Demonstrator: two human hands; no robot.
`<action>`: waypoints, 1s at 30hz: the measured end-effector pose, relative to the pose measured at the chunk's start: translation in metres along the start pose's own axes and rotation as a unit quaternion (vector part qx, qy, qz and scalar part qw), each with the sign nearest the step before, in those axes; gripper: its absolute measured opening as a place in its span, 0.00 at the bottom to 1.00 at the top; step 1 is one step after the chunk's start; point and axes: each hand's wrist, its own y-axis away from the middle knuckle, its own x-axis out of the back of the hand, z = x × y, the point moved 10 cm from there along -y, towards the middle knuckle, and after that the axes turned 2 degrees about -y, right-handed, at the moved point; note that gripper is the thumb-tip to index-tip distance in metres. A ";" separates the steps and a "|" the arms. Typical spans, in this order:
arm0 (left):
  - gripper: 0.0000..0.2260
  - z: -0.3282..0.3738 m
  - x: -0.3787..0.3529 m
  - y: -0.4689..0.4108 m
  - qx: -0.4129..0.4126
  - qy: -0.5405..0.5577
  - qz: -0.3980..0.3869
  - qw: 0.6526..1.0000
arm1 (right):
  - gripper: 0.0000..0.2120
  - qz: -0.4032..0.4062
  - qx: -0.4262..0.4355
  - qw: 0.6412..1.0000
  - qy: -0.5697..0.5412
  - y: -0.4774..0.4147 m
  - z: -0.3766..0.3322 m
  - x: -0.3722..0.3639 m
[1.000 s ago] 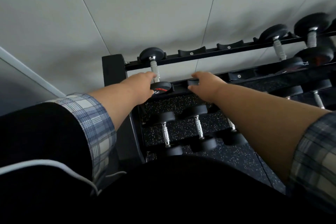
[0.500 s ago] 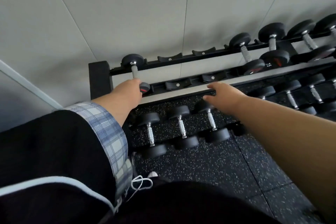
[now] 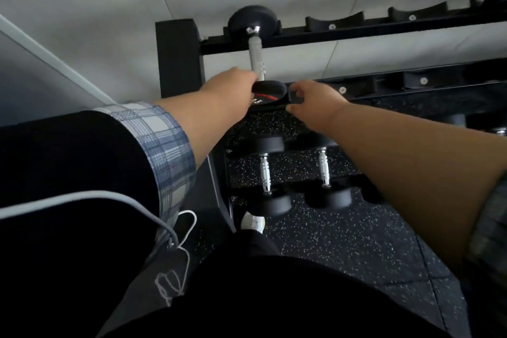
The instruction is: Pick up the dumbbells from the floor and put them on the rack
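A black dumbbell (image 3: 255,52) with a grey handle lies across the top tier of the black rack (image 3: 178,57), at its far left end. Its far head rests in the back cradle and its near head, marked in red, sits at the front rail. My left hand (image 3: 230,90) is closed around the near end of the handle, beside that head. My right hand (image 3: 315,101) pinches the right edge of the same near head, fingers above and thumb below. Two more dumbbells (image 3: 264,170) (image 3: 323,170) lie side by side lower down, under my arms.
Empty cradles (image 3: 332,25) run along the top tier to the right. The grey wall stands close behind the rack. Speckled black rubber floor (image 3: 343,241) spreads in front. My white shoe (image 3: 253,222) is by the rack's left foot.
My right hand has come back left from the lower dumbbells and taken the near head of the top dumbbell. My left hand has stayed on that dumbbell.
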 end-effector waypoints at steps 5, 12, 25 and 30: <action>0.14 -0.001 -0.016 -0.033 -0.046 -0.043 0.001 0.998 | 0.18 -0.001 0.003 0.999 0.052 -0.063 -0.008 -0.022; 0.09 -0.030 -0.019 -0.029 -0.032 0.095 0.037 0.994 | 0.10 0.009 0.070 0.985 0.158 -0.067 -0.024 -0.001; 0.10 -0.043 -0.035 -0.024 0.060 0.030 -0.018 0.998 | 0.11 0.021 0.095 0.983 0.153 -0.049 -0.047 -0.005; 0.19 -0.014 -0.013 0.002 0.042 0.040 -0.041 0.997 | 0.27 0.023 0.033 0.995 0.089 -0.011 -0.023 0.033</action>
